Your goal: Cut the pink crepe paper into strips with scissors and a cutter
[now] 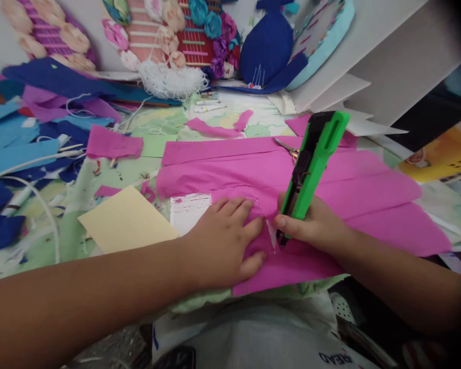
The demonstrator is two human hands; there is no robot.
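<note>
Two hands on the pink paper (330,189), which lies flat across the surface (111,179) right in front of me, long axis running left to right. My right hand (315,225) has its grip clamped on the green cutter (311,169), body tilted up and away from me, tip down on the sheet just right of my left fingertips. A short slit shows at the tip, white underneath. My left hand (223,241) lies flat, palm down, fingers spread, grip apart, pressing the paper just left of the cutter tip, almost touching it. Left hand is nearer the slit; the uncut paper lies beyond the tip, away from me.

Scissors (290,149) rest on the sheet behind the cutter. Cream card (126,220) sits left of my left hand, a white block (190,210) between them. Blue and purple scraps (26,133) pile at far left, white boards (388,56) lean at back right, paper flower crafts (169,31) line the back. Cluttered craft room.
</note>
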